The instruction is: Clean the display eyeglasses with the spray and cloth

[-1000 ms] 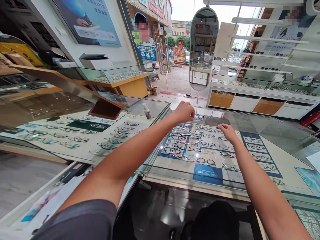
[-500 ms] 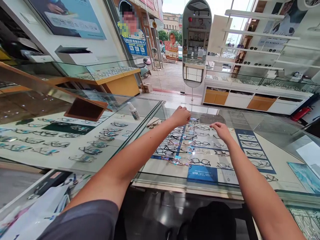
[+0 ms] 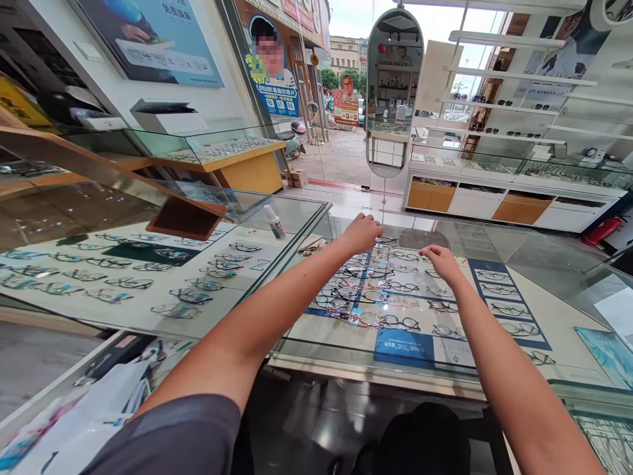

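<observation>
My left hand (image 3: 364, 233) is over the far part of a glass display counter, its fingers curled closed. Whatever it may hold is hidden, though a dark eyeglass frame (image 3: 390, 241) shows just beside its fingertips. To the right, my right hand (image 3: 440, 261) has thumb and fingers pressed together in a pinch, and anything between them is too small to make out. Below and between the hands, several rows of eyeglasses (image 3: 403, 287) lie in the counter. A folded beige cloth (image 3: 311, 245) is left of my left hand.
A white spray bottle (image 3: 275, 222) stands on the left glass case, near a brown wooden-framed piece (image 3: 188, 219). More eyeglasses (image 3: 129, 282) fill that case. An oval mirror (image 3: 394, 92) stands beyond the counter. A blue card (image 3: 404, 348) lies near the front edge.
The camera view has shifted slightly, so the scene sits a little lower and farther right. Both hands keep nearly the same place and pose over the counter.
</observation>
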Action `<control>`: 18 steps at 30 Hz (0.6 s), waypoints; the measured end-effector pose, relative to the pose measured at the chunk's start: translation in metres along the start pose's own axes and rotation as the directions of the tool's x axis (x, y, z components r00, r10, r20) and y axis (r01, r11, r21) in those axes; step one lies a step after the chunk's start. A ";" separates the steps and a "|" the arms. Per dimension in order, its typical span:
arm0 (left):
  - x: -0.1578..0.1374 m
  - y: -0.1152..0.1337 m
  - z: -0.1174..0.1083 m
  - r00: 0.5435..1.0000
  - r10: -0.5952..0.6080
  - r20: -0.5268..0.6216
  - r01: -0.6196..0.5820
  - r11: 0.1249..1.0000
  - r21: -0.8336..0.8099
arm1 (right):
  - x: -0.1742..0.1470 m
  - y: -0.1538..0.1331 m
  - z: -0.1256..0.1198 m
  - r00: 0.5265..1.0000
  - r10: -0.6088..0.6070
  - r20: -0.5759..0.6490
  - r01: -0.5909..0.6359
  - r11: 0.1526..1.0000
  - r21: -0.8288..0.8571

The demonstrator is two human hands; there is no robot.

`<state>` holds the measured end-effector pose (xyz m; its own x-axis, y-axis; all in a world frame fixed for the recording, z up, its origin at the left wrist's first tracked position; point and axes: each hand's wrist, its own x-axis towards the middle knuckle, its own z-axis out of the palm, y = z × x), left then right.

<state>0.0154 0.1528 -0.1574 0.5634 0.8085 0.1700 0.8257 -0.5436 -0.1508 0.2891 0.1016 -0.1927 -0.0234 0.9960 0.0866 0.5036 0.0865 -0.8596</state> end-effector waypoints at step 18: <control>-0.257 0.073 -0.094 0.991 -0.130 0.041 0.104 0.529 -0.842 | 0.014 0.015 -0.011 0.995 -0.094 -0.044 0.090 0.992 -0.089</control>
<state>-0.0662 -0.1156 -0.1200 0.4498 0.8808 0.1478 0.5206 -0.3930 0.7580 0.3057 0.1170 -0.1986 -0.0326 0.9813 0.1896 0.5745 0.1736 -0.7999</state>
